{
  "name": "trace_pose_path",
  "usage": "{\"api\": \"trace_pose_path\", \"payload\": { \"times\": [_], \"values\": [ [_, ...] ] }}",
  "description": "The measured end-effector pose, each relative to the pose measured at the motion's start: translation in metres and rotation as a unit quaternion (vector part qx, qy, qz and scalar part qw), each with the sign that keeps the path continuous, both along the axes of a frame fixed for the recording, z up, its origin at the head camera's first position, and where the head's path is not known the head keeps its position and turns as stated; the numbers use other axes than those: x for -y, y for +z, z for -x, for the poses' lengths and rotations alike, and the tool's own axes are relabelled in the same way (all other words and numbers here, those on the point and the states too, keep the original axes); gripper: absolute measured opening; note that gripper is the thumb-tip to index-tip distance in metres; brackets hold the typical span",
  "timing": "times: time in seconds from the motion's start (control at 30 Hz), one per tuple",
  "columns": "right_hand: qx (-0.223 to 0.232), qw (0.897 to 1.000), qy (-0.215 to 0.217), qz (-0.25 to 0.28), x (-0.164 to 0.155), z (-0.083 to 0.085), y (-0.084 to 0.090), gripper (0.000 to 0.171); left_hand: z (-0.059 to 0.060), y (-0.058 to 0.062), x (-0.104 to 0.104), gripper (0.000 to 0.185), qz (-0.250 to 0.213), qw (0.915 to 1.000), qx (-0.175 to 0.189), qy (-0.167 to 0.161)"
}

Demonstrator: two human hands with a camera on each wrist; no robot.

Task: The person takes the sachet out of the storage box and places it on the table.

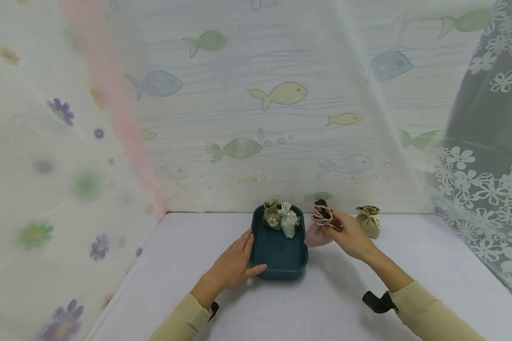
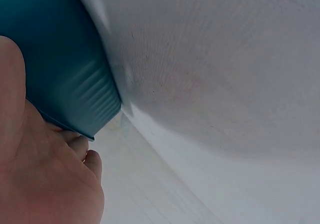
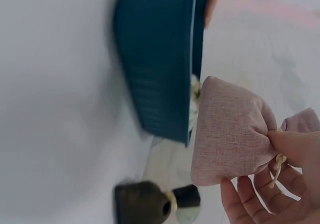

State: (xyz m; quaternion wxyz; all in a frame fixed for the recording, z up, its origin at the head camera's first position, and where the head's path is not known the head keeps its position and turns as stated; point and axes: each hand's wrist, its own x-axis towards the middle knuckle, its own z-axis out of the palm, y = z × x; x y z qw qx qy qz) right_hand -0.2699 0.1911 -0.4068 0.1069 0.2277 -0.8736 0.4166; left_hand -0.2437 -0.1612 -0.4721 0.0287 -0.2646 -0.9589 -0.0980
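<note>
My right hand point(image 1: 351, 236) pinches the gathered neck of a pink cloth drawstring pouch point(image 3: 232, 134), just off the right rim of a dark blue tray point(image 1: 277, 273). The pouch hangs tilted, with its cord point(image 3: 278, 166) by my fingers. Along the tray's left side my left hand point(image 1: 234, 265) rests with straight fingers, its thumb over the near rim. Inside the tray's far end stand a brown pouch point(image 1: 271, 219) and a white pouch point(image 1: 289, 221), side by side. A dark bit point(image 1: 320, 202) shows above the pink pouch; I cannot tell what it is.
An olive pouch point(image 1: 369, 224) stands on the white table point(image 1: 162, 284) beyond my right hand. In the right wrist view a dark tied pouch point(image 3: 142, 204) appears below the tray. A fish-print curtain point(image 1: 239, 109) hangs behind the table's far edge.
</note>
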Motion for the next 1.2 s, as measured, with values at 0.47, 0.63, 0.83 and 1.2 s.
{"api": "trace_pose_path", "payload": {
  "times": [0.47, 0.63, 0.83, 1.2],
  "values": [
    [-0.031, 0.998, -0.039, -0.029, -0.041, -0.007, -0.004, 0.021, 0.0, 0.0, 0.0, 0.104, 0.011, 0.9998, 0.011, 0.007],
    [-0.031, 0.997, -0.057, -0.035, -0.057, -0.006, -0.006, 0.028, -0.001, 0.003, -0.001, 0.104, -0.002, 0.9999, 0.013, 0.004],
    [-0.028, 0.995, -0.079, -0.05, -0.073, -0.004, -0.012, 0.03, -0.003, 0.008, -0.003, 0.102, 0.001, 0.9999, 0.013, 0.005],
    [-0.012, 0.989, -0.125, -0.073, -0.1, 0.008, -0.032, 0.013, 0.002, 0.0, -0.001, 0.106, -0.004, 0.9999, 0.012, 0.004]
  ]
}}
